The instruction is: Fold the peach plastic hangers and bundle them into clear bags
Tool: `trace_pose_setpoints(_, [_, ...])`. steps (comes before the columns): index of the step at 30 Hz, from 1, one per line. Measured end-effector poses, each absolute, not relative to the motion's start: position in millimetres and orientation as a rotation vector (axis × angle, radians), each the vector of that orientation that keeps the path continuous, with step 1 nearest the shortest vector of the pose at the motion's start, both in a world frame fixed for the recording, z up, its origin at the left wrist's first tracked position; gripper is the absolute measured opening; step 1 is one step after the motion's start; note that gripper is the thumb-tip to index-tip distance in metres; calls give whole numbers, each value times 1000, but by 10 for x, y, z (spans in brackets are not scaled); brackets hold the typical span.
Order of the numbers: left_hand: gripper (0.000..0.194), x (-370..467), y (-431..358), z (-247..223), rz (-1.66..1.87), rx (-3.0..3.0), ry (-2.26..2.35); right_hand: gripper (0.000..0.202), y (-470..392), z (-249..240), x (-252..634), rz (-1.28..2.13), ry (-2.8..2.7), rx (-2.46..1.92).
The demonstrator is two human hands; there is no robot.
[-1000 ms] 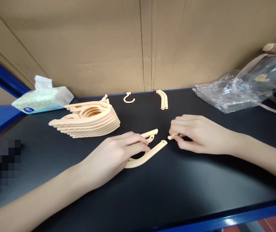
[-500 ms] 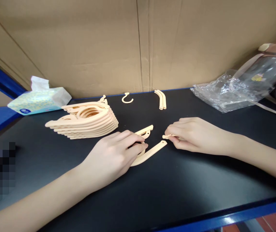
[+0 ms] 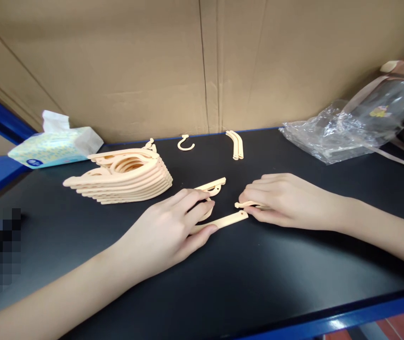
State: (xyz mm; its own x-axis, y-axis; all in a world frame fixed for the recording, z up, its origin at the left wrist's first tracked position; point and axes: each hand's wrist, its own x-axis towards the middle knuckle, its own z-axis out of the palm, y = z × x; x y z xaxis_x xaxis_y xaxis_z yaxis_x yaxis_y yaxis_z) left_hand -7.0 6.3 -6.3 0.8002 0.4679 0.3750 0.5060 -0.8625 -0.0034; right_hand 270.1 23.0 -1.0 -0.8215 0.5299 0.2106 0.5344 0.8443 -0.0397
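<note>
My left hand (image 3: 179,224) is closed over a cream plastic folding hanger (image 3: 228,220) on the black tabletop. Its thumb lies along the nearer arm, and the other fingers cover the middle of the frame. Both hanger arms stick out to the right, spread apart, with a small hole showing at the near arm's tip. To the right, my right hand (image 3: 276,197) pinches a slim cream hanger hook (image 3: 246,204). A knobbed end of it points left, close to the near arm's tip; the rest is hidden in the palm.
A stack of folded cream hangers (image 3: 124,177) stands at left, beside a tissue pack (image 3: 55,146). Along the back lie a loose hook (image 3: 187,145) and two curved strips (image 3: 236,144). Clear plastic wrap (image 3: 329,137) and a transparent bag (image 3: 393,108) sit at right.
My left thumb has come into view on the hanger's near arm, whose tip has shifted slightly right and down. The hook in my right hand has tilted and moved slightly left.
</note>
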Motion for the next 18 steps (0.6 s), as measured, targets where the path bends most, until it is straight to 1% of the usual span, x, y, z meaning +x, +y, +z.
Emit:
trace_pose_setpoints(6, [36,-64,80,-53,-536,-2823,-781,35,229,-54,2702,-173,-2790,-849])
trace_pose_setpoints(9, [36,-29,57,-53,-555,-2799,-715,36,226,-72,2708,-232,-2764,-856])
trace_pose_setpoints(10, [34,-19,51,-59,-567,-2804,-702,35,226,-77,2710,-245,-2755,-854])
trace_pose_setpoints(14, [16,1,46,-93,-622,-2812,-679,31,237,-93,2713,-255,-2725,-841])
trace_pose_setpoints(18, [10,3,49,-103,-667,-2798,-665,25,234,-87,2711,-166,-2701,-819])
